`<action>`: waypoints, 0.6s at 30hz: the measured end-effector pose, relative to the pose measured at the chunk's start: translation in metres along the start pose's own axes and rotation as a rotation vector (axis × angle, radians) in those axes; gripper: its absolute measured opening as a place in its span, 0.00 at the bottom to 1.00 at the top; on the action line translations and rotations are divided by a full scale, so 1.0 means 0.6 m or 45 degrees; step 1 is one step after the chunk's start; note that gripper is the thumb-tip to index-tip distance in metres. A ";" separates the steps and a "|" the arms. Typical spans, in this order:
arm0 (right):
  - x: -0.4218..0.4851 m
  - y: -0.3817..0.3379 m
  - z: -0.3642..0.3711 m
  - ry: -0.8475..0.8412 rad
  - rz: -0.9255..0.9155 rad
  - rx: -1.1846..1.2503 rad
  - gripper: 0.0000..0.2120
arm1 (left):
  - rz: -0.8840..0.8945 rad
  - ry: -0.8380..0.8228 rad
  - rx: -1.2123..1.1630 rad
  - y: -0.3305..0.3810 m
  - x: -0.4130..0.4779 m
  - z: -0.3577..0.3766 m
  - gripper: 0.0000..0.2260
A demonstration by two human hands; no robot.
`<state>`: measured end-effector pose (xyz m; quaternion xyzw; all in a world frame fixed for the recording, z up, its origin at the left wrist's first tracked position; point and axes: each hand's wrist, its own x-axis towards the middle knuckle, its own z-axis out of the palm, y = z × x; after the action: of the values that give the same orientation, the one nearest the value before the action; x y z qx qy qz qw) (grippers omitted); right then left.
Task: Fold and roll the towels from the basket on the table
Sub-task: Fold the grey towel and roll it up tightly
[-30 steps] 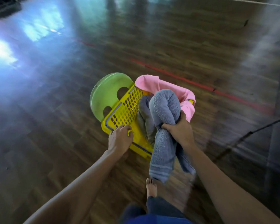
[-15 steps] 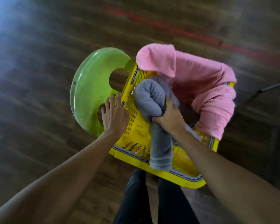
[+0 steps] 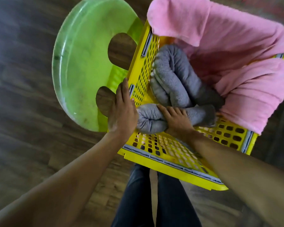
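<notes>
Our right hand (image 3: 175,119), fist round the grey towel (image 3: 174,79), has lowered it into the basket (image 3: 170,164), our left hand (image 3: 123,108) flat on its nine-o'clock rim; folding waits.

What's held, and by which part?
Right hand grips the grey towel at its bunched middle; left hand rests flat on the yellow basket rim.

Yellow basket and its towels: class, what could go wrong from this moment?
1. The yellow basket seems to overhang the green stool; a hard pull could tip it, though the left hand rests against its rim.
2. The right hand grips the grey towel in a twisted bunch; lifting may drag the pink towel draped over the rim along.
</notes>
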<state>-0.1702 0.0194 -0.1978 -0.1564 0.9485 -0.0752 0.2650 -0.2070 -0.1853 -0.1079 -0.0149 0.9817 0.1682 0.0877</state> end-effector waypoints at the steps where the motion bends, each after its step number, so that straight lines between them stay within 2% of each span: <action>1: 0.004 -0.001 0.011 -0.032 0.035 0.012 0.48 | -0.003 0.010 -0.003 0.000 0.000 0.002 0.27; 4: 0.020 -0.001 0.037 -0.093 0.114 0.057 0.50 | 0.000 0.030 0.000 -0.001 0.004 0.005 0.27; 8: 0.021 -0.004 0.052 -0.054 0.169 0.151 0.48 | -0.001 0.043 0.024 0.000 0.002 0.007 0.27; 11: -0.005 -0.016 0.059 -0.065 0.250 0.239 0.51 | -0.015 0.043 -0.003 0.004 0.002 0.002 0.27; 18: 0.006 0.001 0.090 -0.036 0.151 0.161 0.51 | -0.055 0.035 -0.004 0.007 -0.001 0.002 0.27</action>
<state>-0.1447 0.0154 -0.2455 -0.0838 0.9456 -0.1169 0.2917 -0.2065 -0.1810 -0.1076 -0.0385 0.9820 0.1677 0.0778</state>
